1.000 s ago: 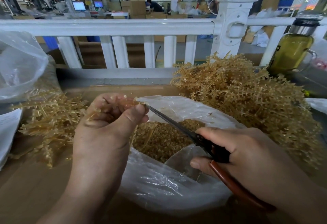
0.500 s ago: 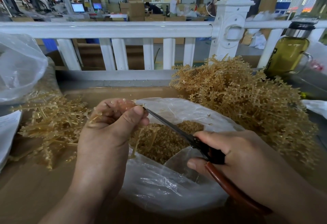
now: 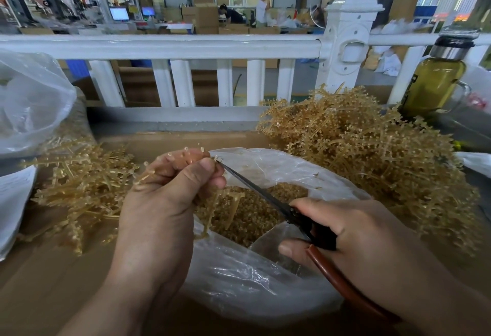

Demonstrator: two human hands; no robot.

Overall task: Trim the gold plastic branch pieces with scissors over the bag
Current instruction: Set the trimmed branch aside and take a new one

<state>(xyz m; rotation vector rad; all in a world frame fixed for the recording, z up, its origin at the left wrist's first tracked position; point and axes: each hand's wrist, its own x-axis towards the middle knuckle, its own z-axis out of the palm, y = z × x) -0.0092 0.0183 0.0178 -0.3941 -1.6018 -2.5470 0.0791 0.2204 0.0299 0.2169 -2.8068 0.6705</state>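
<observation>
- 2 heaps of loose gold plastic branch pieces (image 3: pixel 372 155) on desk (image 3: pixel 39 296), either side of bag.
- 1 clear plastic bag (image 3: pixel 252 282), open, gold trimmings inside.
- left hand (image 3: pixel 164 202): grip curled tight round one branch piece (image 3: pixel 212 216), over bag mouth.
- right hand (image 3: pixel 366 242): grip wrapped round brown-handled black scissors (image 3: pixel 255 187), tip at held piece.

The left hand (image 3: pixel 164 202) hides most of the branch (image 3: pixel 210 218) it pinches. The right hand (image 3: pixel 358 242) covers one handle of the scissors (image 3: pixel 255 186). The left edge cuts off a second bag (image 3: pixel 32 102); the bottle (image 3: pixel 435 83) has a blurred cap.
</observation>
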